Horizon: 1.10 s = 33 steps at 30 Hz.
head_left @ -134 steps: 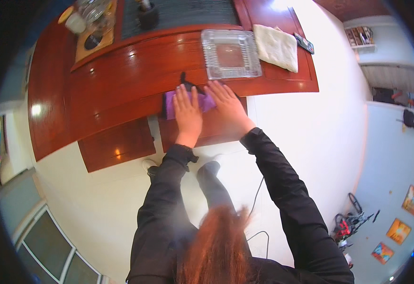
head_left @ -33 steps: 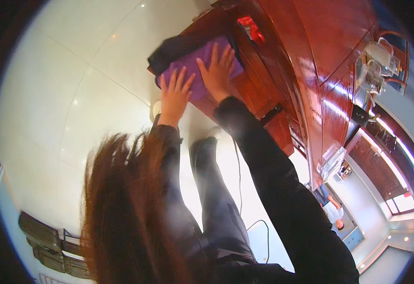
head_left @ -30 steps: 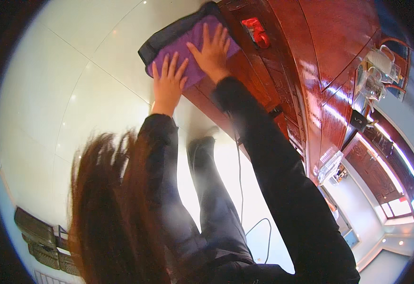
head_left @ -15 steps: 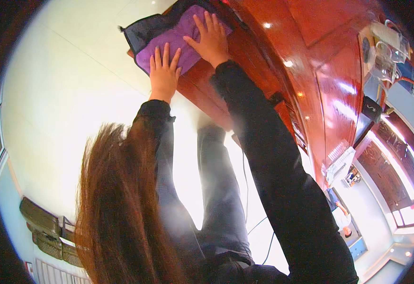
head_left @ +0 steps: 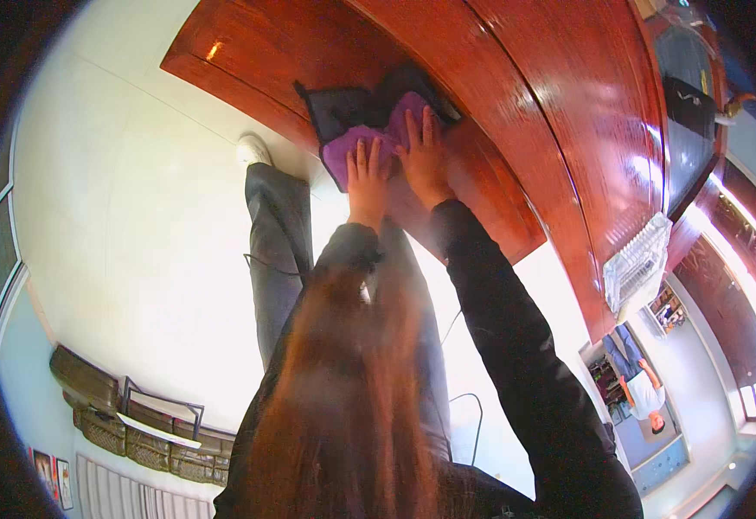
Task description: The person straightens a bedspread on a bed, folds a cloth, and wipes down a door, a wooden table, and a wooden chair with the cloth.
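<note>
A purple cloth (head_left: 336,156) and a black fabric piece (head_left: 341,109) lie together on a low reddish-brown wooden board (head_left: 261,65). My left hand (head_left: 366,183) is flat on the purple cloth, its fingers stretched out. Beside it, my right hand (head_left: 426,164) also presses on the purple cloth with its fingers extended. Neither hand grips anything. The black fabric sticks out past my fingertips on the far side. Whether the two fabrics are joined, I cannot tell.
A large glossy reddish-brown wooden surface (head_left: 568,78) rises along the right. On its near edge stands a clear ribbed rack (head_left: 636,264). A dark sofa (head_left: 136,424) is at the lower left. Another person (head_left: 646,394) is at the far right. Cables run by my legs.
Both hands and the cloth have shifted along the board, away from its far-left end, which now shows beyond the cloth. The right hand's fingers are closer together. The whole view has turned.
</note>
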Each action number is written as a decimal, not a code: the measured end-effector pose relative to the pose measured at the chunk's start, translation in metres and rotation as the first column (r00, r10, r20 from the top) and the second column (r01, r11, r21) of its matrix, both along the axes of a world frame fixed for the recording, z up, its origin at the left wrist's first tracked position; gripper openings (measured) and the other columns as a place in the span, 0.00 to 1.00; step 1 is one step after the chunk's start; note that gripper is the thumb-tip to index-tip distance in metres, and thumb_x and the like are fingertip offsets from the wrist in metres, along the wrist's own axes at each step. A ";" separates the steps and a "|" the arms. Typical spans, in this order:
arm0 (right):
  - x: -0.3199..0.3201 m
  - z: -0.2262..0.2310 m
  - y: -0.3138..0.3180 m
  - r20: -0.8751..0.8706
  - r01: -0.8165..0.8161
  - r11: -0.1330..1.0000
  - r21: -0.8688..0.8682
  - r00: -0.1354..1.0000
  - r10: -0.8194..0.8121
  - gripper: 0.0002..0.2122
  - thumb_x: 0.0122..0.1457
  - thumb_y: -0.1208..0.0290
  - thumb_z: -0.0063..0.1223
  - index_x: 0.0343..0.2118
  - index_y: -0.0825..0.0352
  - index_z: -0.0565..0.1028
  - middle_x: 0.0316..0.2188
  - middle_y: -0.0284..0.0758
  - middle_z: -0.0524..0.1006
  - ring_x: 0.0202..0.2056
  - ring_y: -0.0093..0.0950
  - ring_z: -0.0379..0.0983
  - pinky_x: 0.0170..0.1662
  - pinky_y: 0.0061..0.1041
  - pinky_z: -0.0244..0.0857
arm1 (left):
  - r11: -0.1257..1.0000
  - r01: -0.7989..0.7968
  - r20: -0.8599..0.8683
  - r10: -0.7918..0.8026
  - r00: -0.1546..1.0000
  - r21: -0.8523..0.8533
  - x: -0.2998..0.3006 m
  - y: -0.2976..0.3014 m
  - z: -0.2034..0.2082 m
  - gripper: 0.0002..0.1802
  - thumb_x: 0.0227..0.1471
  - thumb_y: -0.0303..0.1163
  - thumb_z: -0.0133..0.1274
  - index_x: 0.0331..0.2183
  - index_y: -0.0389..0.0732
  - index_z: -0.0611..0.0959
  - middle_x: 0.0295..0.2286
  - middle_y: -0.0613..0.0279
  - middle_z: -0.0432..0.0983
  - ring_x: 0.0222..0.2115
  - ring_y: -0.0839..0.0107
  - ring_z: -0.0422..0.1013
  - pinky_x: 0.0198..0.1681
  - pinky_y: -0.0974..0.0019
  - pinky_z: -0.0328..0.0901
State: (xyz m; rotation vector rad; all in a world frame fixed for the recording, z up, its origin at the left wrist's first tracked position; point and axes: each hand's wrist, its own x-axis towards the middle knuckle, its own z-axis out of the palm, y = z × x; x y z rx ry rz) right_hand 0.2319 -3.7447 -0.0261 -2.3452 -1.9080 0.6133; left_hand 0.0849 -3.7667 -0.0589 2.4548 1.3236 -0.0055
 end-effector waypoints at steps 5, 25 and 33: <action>-0.021 0.004 -0.022 -0.028 0.116 0.988 -0.101 0.992 -0.120 0.34 0.59 0.62 0.56 0.66 0.62 0.56 0.67 0.52 0.49 0.67 0.51 0.47 0.67 0.45 0.46 | 0.975 0.209 0.042 -0.212 0.976 0.078 -0.029 0.017 0.007 0.26 0.51 0.36 0.49 0.53 0.55 0.77 0.64 0.58 0.54 0.63 0.50 0.53 0.64 0.48 0.52; -0.217 0.001 0.219 -0.151 -0.121 0.993 0.016 0.981 0.122 0.37 0.59 0.56 0.56 0.67 0.64 0.54 0.65 0.65 0.45 0.67 0.59 0.40 0.68 0.46 0.41 | 0.979 0.180 -0.175 -0.163 0.971 0.091 -0.258 0.280 -0.001 0.39 0.53 0.29 0.52 0.64 0.64 0.62 0.67 0.71 0.48 0.67 0.64 0.47 0.69 0.51 0.43; -0.239 -0.011 0.235 0.034 -0.178 0.984 0.009 0.984 0.177 0.43 0.52 0.51 0.61 0.67 0.64 0.54 0.68 0.57 0.44 0.69 0.53 0.40 0.68 0.45 0.42 | 0.999 -0.023 -0.156 0.027 0.987 0.029 -0.247 0.284 0.013 0.45 0.45 0.35 0.65 0.62 0.53 0.63 0.67 0.60 0.43 0.66 0.54 0.45 0.66 0.46 0.50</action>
